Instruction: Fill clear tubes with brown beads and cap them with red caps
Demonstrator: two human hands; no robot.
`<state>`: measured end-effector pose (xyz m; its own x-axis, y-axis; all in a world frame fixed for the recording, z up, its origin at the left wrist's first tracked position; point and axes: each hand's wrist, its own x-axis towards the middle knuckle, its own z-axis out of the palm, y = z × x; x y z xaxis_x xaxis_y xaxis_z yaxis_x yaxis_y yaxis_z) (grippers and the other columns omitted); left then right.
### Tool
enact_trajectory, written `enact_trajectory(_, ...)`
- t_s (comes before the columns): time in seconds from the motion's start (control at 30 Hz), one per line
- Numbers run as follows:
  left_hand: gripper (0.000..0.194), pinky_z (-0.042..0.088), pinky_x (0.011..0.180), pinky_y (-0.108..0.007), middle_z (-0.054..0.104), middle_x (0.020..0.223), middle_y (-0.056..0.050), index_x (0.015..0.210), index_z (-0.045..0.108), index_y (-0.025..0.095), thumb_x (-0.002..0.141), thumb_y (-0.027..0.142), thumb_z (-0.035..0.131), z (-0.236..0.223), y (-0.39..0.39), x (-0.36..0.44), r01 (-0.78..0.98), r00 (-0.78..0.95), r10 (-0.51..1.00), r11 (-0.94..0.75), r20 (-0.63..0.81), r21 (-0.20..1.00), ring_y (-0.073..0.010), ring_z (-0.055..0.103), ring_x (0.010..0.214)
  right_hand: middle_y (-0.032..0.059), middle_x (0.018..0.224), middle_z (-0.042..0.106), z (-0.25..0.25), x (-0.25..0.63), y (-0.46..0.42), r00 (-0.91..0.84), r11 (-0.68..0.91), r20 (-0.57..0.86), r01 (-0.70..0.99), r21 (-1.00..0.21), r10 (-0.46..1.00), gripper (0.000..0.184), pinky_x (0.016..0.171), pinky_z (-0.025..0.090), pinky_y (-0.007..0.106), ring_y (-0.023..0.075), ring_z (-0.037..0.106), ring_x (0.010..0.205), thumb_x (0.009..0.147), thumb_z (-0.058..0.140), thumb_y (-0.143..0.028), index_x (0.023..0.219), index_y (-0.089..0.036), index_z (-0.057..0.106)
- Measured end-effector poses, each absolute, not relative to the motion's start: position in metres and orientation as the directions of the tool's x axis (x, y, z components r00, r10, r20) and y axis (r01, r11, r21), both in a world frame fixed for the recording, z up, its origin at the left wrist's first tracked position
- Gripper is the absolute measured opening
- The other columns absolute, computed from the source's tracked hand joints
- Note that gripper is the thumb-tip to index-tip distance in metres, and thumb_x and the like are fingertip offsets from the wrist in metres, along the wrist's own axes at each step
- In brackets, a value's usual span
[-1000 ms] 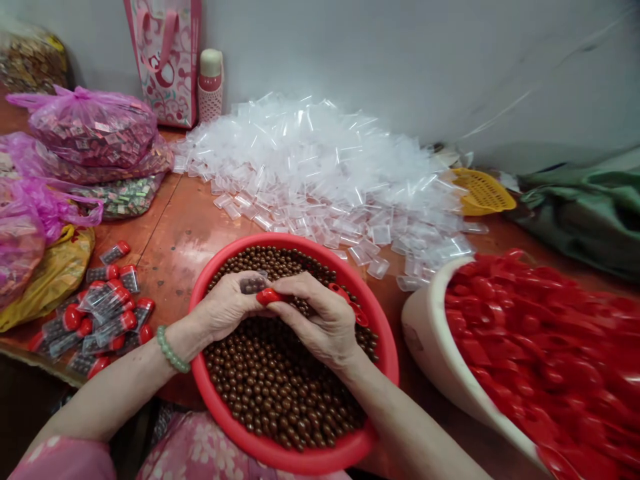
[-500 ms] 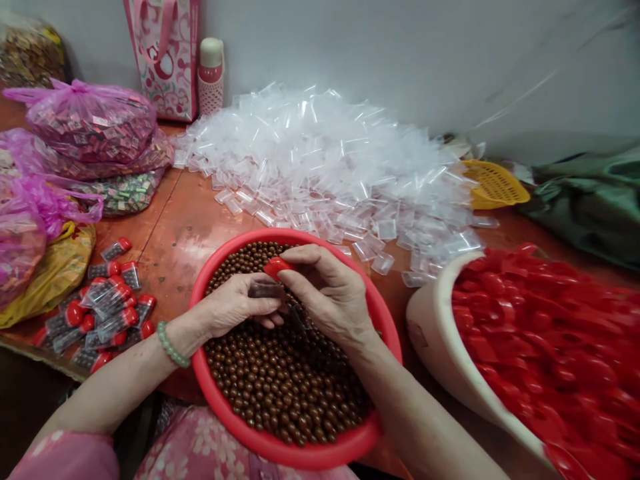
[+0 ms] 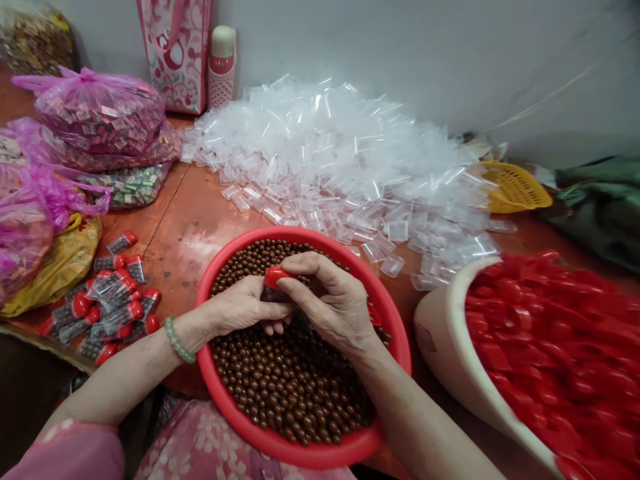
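Note:
Above a red basin (image 3: 204, 333) of brown balls (image 3: 295, 387), my left hand (image 3: 237, 308) grips a small clear plastic container (image 3: 274, 293) that looks dark inside. My right hand (image 3: 334, 303) pinches a red cap (image 3: 277, 274) between thumb and forefinger, and the cap sits against the container's top. Whether it is fully pressed on I cannot tell. Beside my right hand, a red plastic piece (image 3: 373, 313) lies on the balls, partly hidden. Left of the basin is a heap of filled containers with red caps (image 3: 113, 293).
Empty clear containers (image 3: 320, 153) are piled behind the basin. A pale tub (image 3: 453, 320) holds red plastic pieces (image 3: 550, 333) on the right. Pink bags (image 3: 100, 113), a patterned bag (image 3: 175, 60), a flask (image 3: 221, 67) and a yellow basket (image 3: 515, 187) stand around.
Half a second ago my right hand held the red cap apart, above the container's open top; now the cap rests against it. The whole view has shifted slightly.

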<state>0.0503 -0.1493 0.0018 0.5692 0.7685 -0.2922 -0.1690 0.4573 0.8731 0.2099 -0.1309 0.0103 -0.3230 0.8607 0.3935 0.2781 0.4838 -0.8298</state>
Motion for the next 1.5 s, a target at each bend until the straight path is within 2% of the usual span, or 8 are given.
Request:
enact_trajectory(0.4,0.045,0.052,0.058,-0.024,0.063,0.064,-0.002,0.072,0.063,0.01,0.062,0.05,0.081,0.0,-0.152,0.045,-0.22,0.627,0.705,0.567,-0.331,0.793,-0.0112,0.062,0.054,0.0039,0.089,0.068,0.015,0.214,-0.13,-0.47,0.651,0.48,0.328,-0.685,0.741,0.004,0.073,0.055,0.033,0.0178,0.066,0.082,0.089,0.06,-0.023,0.093,-0.024,0.059)
enact_trajectory(0.6,0.039,0.044,0.054,-0.02,0.061,0.064,-0.002,0.073,0.064,0.01,0.063,0.044,0.082,-0.002,-0.153,0.041,-0.298,0.603,0.719,0.604,-0.344,0.739,-0.0088,0.056,0.056,0.0149,0.106,0.066,0.015,0.216,-0.136,-0.662,0.771,0.413,0.441,-0.46,0.625,0.071,0.081,0.054,0.044,0.0298,0.065,0.096,0.069,0.073,-0.061,0.121,-0.018,0.048)
enact_trajectory(0.67,0.04,0.043,0.055,-0.02,0.062,0.066,-0.003,0.071,0.065,0.01,0.062,0.044,0.083,-0.002,-0.152,0.041,-0.311,0.603,0.716,0.616,-0.351,0.724,-0.0092,0.056,0.059,0.0195,0.111,0.064,0.012,0.213,-0.138,-0.676,0.799,0.427,0.481,-0.36,0.6,0.08,0.084,0.052,0.048,0.0334,0.063,0.1,0.07,0.071,-0.062,0.128,-0.014,0.043)
enact_trajectory(0.8,0.041,0.044,0.061,-0.022,0.062,0.064,-0.003,0.067,0.064,0.009,0.06,0.044,0.084,-0.001,-0.15,0.044,-0.347,0.585,0.736,0.606,-0.339,0.716,-0.0104,0.057,0.061,0.0224,0.11,0.065,0.006,0.207,-0.141,-0.636,0.795,0.493,0.556,-0.241,0.594,0.071,0.083,0.052,0.05,0.0334,0.064,0.097,0.08,0.067,-0.045,0.133,-0.008,0.038)
enact_trajectory(1.0,0.047,0.039,0.057,-0.022,0.059,0.06,-0.001,0.063,0.061,0.009,0.052,0.046,0.088,-0.001,-0.147,0.048,-0.373,0.582,0.736,0.62,-0.346,0.691,-0.0089,0.053,0.057,0.019,0.102,0.066,0.005,0.203,-0.14,-0.631,0.82,0.568,0.552,-0.151,0.529,0.061,0.078,0.054,0.047,0.0309,0.064,0.089,0.074,0.063,-0.03,0.127,-0.008,0.043)
enact_trajectory(1.13,0.046,0.038,0.058,-0.023,0.057,0.061,-0.001,0.063,0.06,0.009,0.055,0.046,0.086,0.0,-0.147,0.048,-0.364,0.605,0.739,0.587,-0.296,0.723,-0.0083,0.051,0.058,0.0177,0.102,0.064,0.009,0.205,-0.138,-0.619,0.812,0.542,0.527,-0.249,0.568,0.058,0.076,0.056,0.043,0.0286,0.063,0.09,0.073,0.065,-0.026,0.125,-0.01,0.044)
enact_trajectory(1.27,0.042,0.035,0.059,-0.023,0.054,0.063,0.001,0.065,0.057,0.01,0.063,0.044,0.081,0.002,-0.149,0.045,-0.328,0.604,0.758,0.518,-0.247,0.79,-0.0072,0.047,0.058,0.015,0.104,0.064,0.017,0.212,-0.135,-0.627,0.77,0.461,0.413,-0.486,0.628,0.06,0.079,0.056,0.04,0.0262,0.063,0.093,0.076,0.073,-0.04,0.124,-0.013,0.048)
enact_trajectory(1.5,0.031,0.039,0.063,-0.025,0.051,0.063,0.003,0.07,0.055,0.012,0.062,0.034,0.076,0.004,-0.148,0.047,-0.25,0.626,0.739,0.493,-0.249,0.833,-0.0084,0.045,0.059,0.0017,0.089,0.071,0.013,0.216,-0.136,-0.414,0.505,0.37,0.289,-0.813,0.832,0.016,0.074,0.055,0.029,0.0158,0.067,0.081,0.087,0.062,-0.02,0.102,-0.023,0.067)
